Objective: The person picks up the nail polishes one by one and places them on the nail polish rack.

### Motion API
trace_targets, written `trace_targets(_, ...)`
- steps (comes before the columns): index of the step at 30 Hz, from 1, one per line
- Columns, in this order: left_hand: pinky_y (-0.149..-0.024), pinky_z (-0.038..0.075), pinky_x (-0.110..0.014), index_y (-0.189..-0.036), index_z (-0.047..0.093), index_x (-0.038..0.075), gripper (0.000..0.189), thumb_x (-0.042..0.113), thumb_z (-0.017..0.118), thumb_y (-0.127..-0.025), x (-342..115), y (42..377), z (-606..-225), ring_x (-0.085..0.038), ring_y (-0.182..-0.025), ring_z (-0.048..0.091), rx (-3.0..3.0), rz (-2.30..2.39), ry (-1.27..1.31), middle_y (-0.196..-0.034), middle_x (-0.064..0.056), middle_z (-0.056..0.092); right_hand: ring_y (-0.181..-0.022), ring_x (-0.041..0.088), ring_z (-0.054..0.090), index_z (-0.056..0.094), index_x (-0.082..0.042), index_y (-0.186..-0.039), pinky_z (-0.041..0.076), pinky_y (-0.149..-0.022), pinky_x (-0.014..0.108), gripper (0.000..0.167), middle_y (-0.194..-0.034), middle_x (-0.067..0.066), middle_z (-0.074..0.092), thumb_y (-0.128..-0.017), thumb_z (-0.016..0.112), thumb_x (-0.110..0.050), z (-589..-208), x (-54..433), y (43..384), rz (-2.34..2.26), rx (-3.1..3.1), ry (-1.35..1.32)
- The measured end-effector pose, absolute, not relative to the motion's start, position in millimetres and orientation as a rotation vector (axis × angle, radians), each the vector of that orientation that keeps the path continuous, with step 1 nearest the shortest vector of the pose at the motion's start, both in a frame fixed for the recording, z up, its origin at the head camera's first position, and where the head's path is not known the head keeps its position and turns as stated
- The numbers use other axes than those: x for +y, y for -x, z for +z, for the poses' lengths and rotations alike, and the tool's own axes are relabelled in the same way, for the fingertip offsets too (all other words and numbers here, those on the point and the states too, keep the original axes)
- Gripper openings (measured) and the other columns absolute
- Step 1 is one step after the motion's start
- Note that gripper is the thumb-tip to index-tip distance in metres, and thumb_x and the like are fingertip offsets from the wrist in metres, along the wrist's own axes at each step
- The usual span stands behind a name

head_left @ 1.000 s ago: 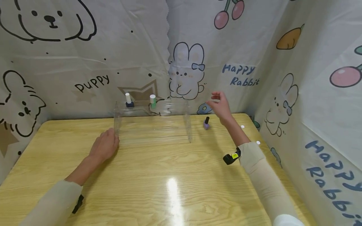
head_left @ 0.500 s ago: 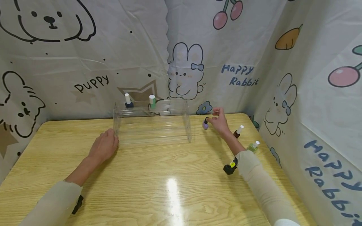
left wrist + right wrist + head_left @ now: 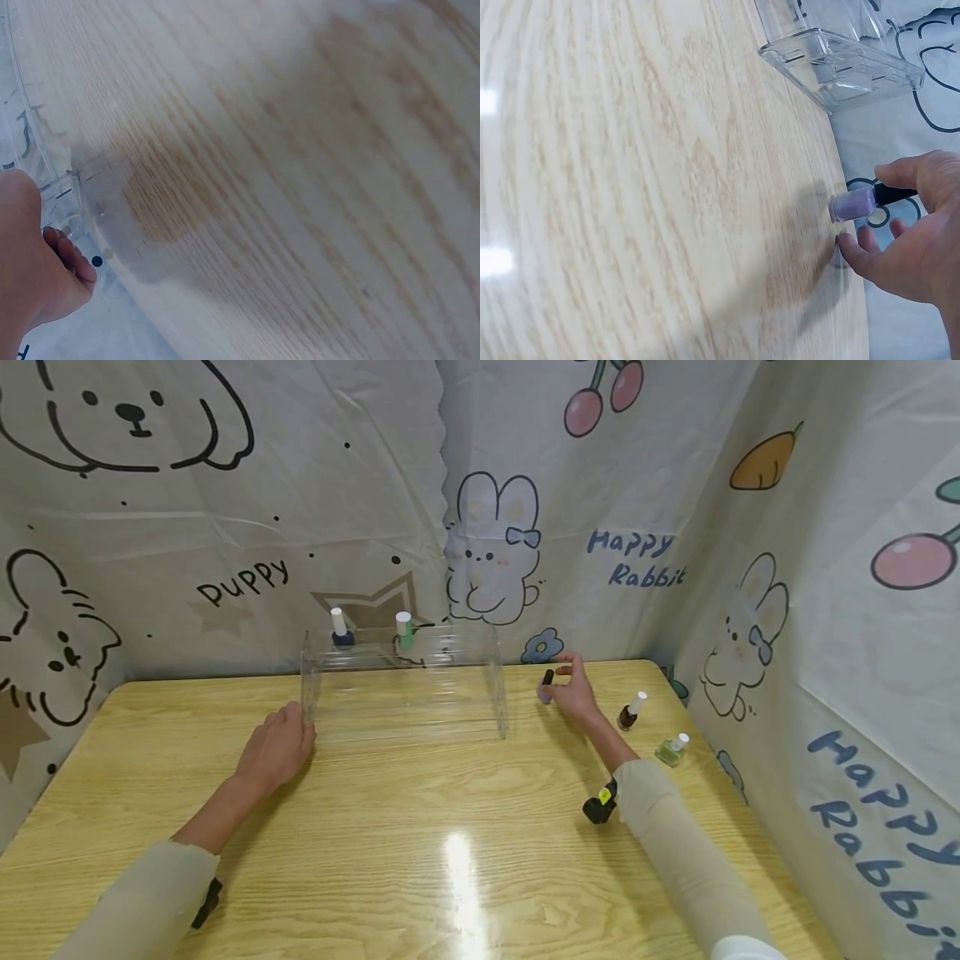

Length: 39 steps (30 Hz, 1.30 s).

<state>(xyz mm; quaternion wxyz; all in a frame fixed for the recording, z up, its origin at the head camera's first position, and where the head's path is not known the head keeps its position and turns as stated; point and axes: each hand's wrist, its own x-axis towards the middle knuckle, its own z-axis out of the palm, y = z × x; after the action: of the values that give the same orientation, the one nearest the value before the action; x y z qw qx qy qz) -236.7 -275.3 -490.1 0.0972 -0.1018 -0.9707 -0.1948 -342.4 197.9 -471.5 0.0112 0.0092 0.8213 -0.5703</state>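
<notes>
My left hand [image 3: 274, 748] grips the left end of a clear stepped display rack [image 3: 498, 702], its fingers bent at the side panel; the fingertips are partly hidden. On the rack's top step stand a dark blue nail polish bottle [image 3: 342, 638] with a white cap and a green nail polish bottle [image 3: 405, 638]. Right of the rack, my right hand [image 3: 576, 695] is around a purple nail polish bottle [image 3: 853, 204] with a black cap. In the right wrist view the thumb lies by the cap, and the spread fingers sit below the bottle with a gap between.
A dark red nail polish bottle [image 3: 627, 718] and a yellow-green one [image 3: 670, 752], both white-capped, stand to the right of my right forearm on the wooden table [image 3: 390, 860]. A printed cloth [image 3: 360, 468] hangs behind the table and along its right side.
My right hand has come down and toward me to the purple bottle; the dark red and yellow-green bottles now show beyond the forearm. The left hand and rack have stayed put.
</notes>
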Motion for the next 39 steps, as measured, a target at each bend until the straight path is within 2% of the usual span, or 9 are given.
trace_targets(4,-0.056,0.035,-0.042,-0.086,0.038,0.003,0.021,0.014,0.04,-0.104,-275.6,236.7,-490.3,-0.027,-0.063,0.043,-2.868,-0.564,0.31,-0.071,-0.01,0.041,-0.111,0.041,0.058,0.03,-0.009,-0.138,0.044,-0.08,0.04,0.057,-0.134,0.022,0.035,-0.093,0.061,0.006,-474.4,197.4,342.2,-1.802,2.54,-0.011)
trace_targets(11,-0.057,0.035,-0.042,-0.086,0.038,0.003,0.021,0.014,0.039,-0.104,-276.3,238.1,-490.7,-0.027,-0.064,0.042,-2.879,-0.575,0.307,-0.071,-0.01,0.04,-0.107,0.041,0.06,0.026,-0.001,-0.137,0.045,-0.074,0.034,0.053,-0.127,0.021,0.039,-0.096,0.059,0.004,-479.5,195.9,341.7,-1.77,2.578,0.036)
trace_targets(17,-0.058,0.035,-0.043,-0.087,0.038,0.003,0.021,0.015,0.038,-0.104,-275.5,238.4,-491.1,-0.028,-0.065,0.044,-2.883,-0.574,0.287,-0.072,-0.011,0.041,-0.1,0.04,0.058,0.03,-0.003,-0.132,0.046,-0.072,0.033,0.047,-0.127,0.023,0.042,-0.096,0.059,0.003,-480.8,195.5,341.8,-1.744,2.605,0.073)
trace_targets(22,-0.057,0.035,-0.041,-0.087,0.039,0.003,0.021,0.015,0.039,-0.104,-274.8,238.4,-491.8,-0.028,-0.064,0.043,-2.885,-0.577,0.278,-0.072,-0.01,0.041,-0.098,0.037,0.058,0.033,-0.007,-0.124,0.045,-0.071,0.033,0.038,-0.122,0.02,0.044,-0.097,0.06,-0.003,-482.3,197.9,342.6,-1.691,2.649,0.092)
trace_targets(30,-0.057,0.035,-0.041,-0.087,0.039,0.003,0.02,0.013,0.04,-0.104,-275.9,238.2,-491.3,-0.028,-0.064,0.043,-2.89,-0.578,0.29,-0.072,-0.01,0.042,-0.11,0.039,0.06,0.036,-0.007,-0.124,0.046,-0.075,0.037,0.04,-0.124,0.021,0.048,-0.096,0.064,-0.005,-477.9,201.2,344.8,-1.747,2.608,0.081)
trace_targets(39,-0.057,0.037,-0.043,-0.087,0.039,0.002,0.019,0.013,0.041,-0.103,-276.0,238.2,-489.8,-0.029,-0.065,0.045,-2.896,-0.575,0.287,-0.073,-0.011,0.043,-0.107,0.038,0.058,0.035,-0.004,-0.125,0.046,-0.084,0.039,0.041,-0.124,0.021,0.048,-0.096,0.064,-0.005,-459.2,200.2,349.5,-1.742,2.673,0.178)
